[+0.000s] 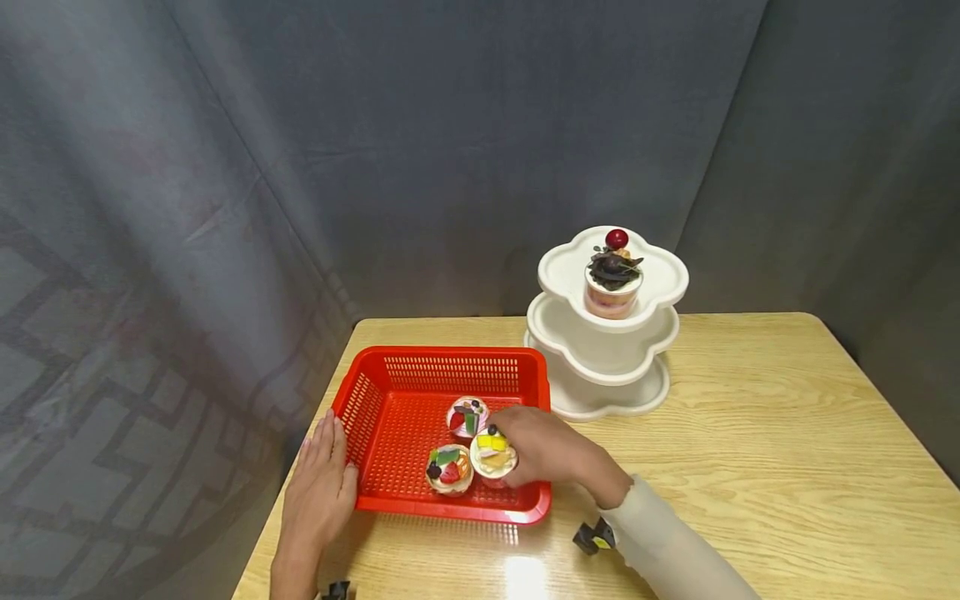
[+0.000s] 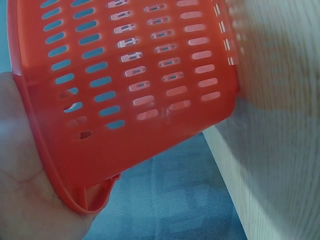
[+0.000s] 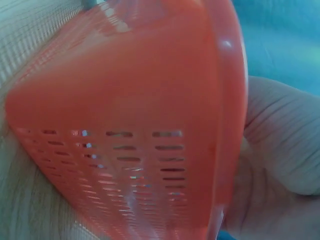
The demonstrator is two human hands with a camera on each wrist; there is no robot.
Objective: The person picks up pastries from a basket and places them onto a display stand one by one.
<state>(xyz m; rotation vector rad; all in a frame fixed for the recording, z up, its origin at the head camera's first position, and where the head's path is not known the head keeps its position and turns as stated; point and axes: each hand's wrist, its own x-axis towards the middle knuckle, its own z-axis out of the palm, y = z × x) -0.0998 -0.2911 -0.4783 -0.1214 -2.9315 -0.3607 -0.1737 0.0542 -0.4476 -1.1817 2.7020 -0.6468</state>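
A red plastic basket [image 1: 442, 508] with slotted walls stands on the wooden table. Inside it, my right hand [image 1: 536, 446] grips a dessert cup [image 1: 492, 460] topped with yellow fruit pieces and a dark berry. Beside that cup are a dessert cup with strawberry and green fruit [image 1: 450, 471] and another with pink cream [image 1: 467, 417]. My left hand [image 1: 318, 487] rests against the basket's left rim with its fingers straight. In the left wrist view, the palm [image 2: 22, 170] lies along the red rim. The right wrist view has the basket wall hiding my right fingers and the cup.
Behind the basket to the right stands a white three-tier cake stand [image 1: 562, 275] with scalloped trays. On its top tier sits a dessert cup [image 1: 611, 300] with chocolate and a cherry. A grey curtain [image 1: 480, 167] hangs behind the wooden table [image 1: 787, 433].
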